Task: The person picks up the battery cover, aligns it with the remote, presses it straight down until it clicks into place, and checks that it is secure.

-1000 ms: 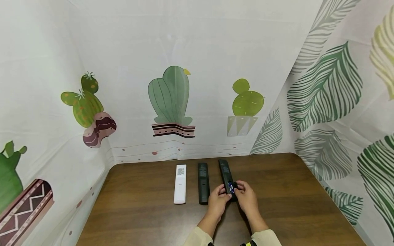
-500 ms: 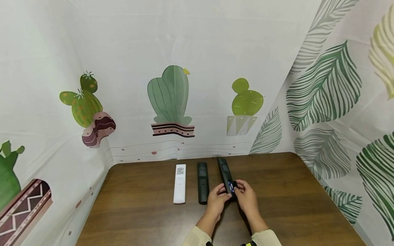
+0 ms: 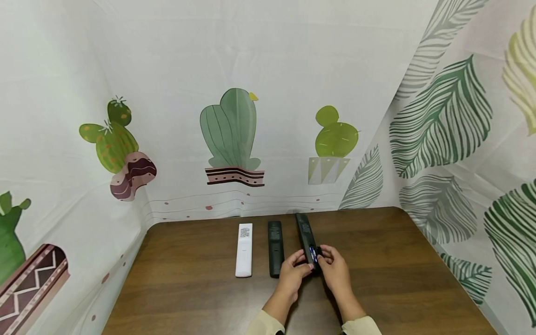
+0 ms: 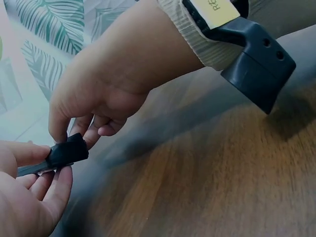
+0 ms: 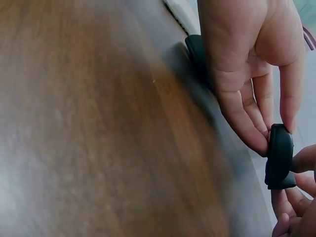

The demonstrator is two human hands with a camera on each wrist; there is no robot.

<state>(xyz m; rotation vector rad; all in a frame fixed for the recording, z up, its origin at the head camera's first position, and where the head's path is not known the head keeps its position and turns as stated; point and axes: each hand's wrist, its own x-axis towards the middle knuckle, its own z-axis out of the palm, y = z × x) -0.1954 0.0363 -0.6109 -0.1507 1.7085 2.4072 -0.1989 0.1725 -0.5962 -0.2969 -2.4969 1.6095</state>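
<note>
A black remote control (image 3: 306, 232), back side up, is held between both hands toward the right of the table. Its battery compartment is uncovered, and blue batteries (image 3: 313, 253) show in it. My left hand (image 3: 291, 275) grips the near end from the left, thumb on the edge. On the opposite side my right hand (image 3: 336, 273) grips the remote, its thumb by the batteries. A small dark piece (image 3: 320, 251) shows at the right fingers; whether it is the battery cover I cannot tell. The wrist views show the near end of the remote (image 5: 280, 154) between the fingers, above the table.
Left of the hands a second black remote (image 3: 275, 249) lies face down on the wooden table (image 3: 188, 279). Farther left lies a white remote (image 3: 244, 251). A cloth (image 3: 289, 139) printed with cacti and leaves hangs behind the table and along its sides.
The far end of the held remote has shifted slightly up and left in the head view. Both hands keep their hold, and the remotes on the table stay put.
</note>
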